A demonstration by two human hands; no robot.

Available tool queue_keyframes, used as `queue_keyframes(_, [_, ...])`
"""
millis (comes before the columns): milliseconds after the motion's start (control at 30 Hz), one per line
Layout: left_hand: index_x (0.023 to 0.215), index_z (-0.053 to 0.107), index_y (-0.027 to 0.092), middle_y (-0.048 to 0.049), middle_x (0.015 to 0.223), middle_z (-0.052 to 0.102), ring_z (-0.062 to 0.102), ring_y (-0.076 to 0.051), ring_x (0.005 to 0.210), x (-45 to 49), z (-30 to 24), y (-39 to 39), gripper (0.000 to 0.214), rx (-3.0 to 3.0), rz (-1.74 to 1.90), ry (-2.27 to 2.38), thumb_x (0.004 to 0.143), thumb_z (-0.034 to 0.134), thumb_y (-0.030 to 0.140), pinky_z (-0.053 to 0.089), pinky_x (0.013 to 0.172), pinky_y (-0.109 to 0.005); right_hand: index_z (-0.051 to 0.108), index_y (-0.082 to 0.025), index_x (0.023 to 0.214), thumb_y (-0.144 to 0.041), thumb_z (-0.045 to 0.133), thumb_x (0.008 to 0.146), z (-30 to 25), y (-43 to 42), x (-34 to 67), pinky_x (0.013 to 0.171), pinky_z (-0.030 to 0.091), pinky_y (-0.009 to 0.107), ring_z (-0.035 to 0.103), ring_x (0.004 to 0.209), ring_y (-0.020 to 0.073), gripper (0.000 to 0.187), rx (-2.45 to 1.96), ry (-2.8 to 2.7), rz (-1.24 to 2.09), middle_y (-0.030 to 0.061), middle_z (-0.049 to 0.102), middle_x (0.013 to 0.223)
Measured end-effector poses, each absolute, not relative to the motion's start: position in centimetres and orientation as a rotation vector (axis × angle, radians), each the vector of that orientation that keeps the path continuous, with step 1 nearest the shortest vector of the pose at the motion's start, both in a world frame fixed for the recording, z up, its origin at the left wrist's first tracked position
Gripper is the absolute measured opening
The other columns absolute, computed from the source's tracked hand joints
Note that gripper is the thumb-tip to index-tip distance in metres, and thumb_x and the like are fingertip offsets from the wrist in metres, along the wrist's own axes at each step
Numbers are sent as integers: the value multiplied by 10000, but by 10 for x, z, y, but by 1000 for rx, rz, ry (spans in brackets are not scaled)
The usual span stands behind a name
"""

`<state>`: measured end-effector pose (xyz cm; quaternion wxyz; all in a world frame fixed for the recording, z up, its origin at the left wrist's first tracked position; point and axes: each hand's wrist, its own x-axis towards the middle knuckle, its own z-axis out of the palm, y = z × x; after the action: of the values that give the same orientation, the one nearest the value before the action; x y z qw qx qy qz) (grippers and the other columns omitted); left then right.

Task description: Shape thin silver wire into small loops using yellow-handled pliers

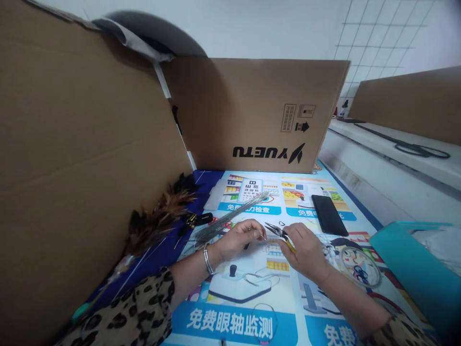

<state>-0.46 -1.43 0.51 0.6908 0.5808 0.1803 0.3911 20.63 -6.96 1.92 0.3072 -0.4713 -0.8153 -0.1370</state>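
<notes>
Taking the gap between my hands as the centre, with twelve o'clock straight ahead of me, my left hand (248,234) is at nine, fingers curled in and thumb and fingertips pinched on a thin wire (264,238). The wire pokes out towards three o'clock, in front of the pliers; its far end is too fine for me to follow. My right hand (302,246), at about four, is closed around the yellow handles of needle-nose pliers (276,230), whose jaws point to ten o'clock, just beside my left fingertips. Whether they touch the wire I cannot tell. A silver bangle (208,259) circles my left wrist. At ten o'clock a bundle of straight metal wires (234,216) lies slantwise on the printed table cover (230,307), and past it, nearer nine, are a black fob (203,219) and a brown feather duster (153,221). A black smartphone (330,215) lies flat at two. Between three and four sits a pale round coil or roll (379,274), with a turquoise box (406,269) beyond it. A thin wire loop (264,303) lies at six, and at twelve stands a cardboard panel (252,105) with YUETU printed upside down.
</notes>
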Motion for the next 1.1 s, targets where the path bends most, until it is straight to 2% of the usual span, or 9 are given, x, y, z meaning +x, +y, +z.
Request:
queue_keyframes(300, [811,566,132,-53,761,596,542,-147,744,-7,6,-12,172,1345,889,492,801,578,303,390,739,-291,555,-141,978,-327,466,858,20,-71,207,728,385,340,488,846,216,239,-1299,-2232,-335,94,551,853])
queue_keyframes(867, [842,556,132,-25,750,563,500,-115,712,-9,7,-9,176,1516,847,624,829,533,306,383,704,-254,562,-170,828,-355,433,874,24,-72,203,661,300,303,443,764,195,230,-1424,-2364,-518,75,535,793])
queue_keyframes(1100, [832,543,136,-13,753,538,488,-116,718,-9,5,-8,189,1683,859,664,850,488,317,380,686,-239,557,-182,836,-361,433,875,24,-72,204,660,284,305,441,774,197,221,-1444,-2390,-547,72,539,809])
